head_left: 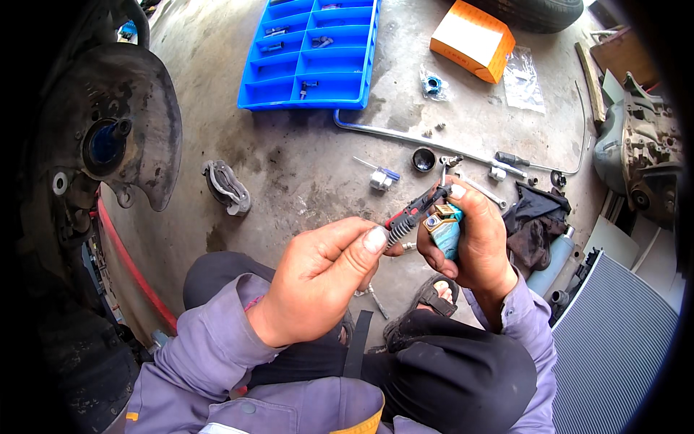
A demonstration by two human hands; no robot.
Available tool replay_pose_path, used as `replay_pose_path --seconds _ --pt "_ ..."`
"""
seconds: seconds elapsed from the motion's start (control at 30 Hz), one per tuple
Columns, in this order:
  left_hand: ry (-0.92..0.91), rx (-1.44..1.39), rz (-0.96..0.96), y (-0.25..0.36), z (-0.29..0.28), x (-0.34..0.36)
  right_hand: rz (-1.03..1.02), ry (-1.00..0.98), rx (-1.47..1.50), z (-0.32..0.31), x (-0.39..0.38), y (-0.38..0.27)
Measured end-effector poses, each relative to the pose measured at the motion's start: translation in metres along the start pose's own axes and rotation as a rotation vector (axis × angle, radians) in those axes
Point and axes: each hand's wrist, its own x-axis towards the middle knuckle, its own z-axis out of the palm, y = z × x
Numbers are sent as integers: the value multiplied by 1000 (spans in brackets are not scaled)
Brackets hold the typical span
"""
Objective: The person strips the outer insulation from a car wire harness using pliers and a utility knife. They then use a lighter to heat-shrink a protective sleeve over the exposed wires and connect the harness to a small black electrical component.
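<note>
My left hand (314, 278) is closed, thumb against the fingers, on the lower end of a slim black part (410, 215). It has a red mark and a ribbed, spring-like section near my thumb. At its upper end, the thumb of my right hand (477, 230) presses against it. That hand is also closed around a small teal case (444, 233) with a gold-coloured top, perhaps a lighter. My palms hide parts of both things. Just beyond my right thumb, a small metal fitting (450, 161) lies on the floor by a round black cup (423, 159).
A blue compartment tray (296, 74) holds a few small parts. Around it are an orange box (473, 42), a long metal bar (426, 136), a screwdriver (510, 158) and a metal clamp (227, 189). A brake disc shield (148, 108) stands left; a radiator (614, 340) leans right.
</note>
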Motion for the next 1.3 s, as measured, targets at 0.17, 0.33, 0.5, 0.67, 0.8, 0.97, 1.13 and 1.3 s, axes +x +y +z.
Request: replay_pose_path --seconds 0.17,0.33,0.5,0.67,0.8,0.97,1.13,1.3 --pt "21 17 40 -5 1 0 -2 7 1 3 -1 -1" --pt "79 11 50 -2 3 0 13 29 37 2 -1 -1" --pt "145 -42 37 -1 4 -1 6 14 43 3 1 1" --pt "149 -2 96 -6 1 0 -23 -44 -6 0 1 3" --pt "123 104 144 -8 -4 2 -20 -56 -28 -1 1 3" --pt "173 13 150 -9 0 3 -12 -44 -21 1 3 3" --pt "179 2 169 -9 -1 4 -4 -30 -18 0 4 4" --pt "178 42 190 -11 -3 6 20 9 -43 -2 5 3"
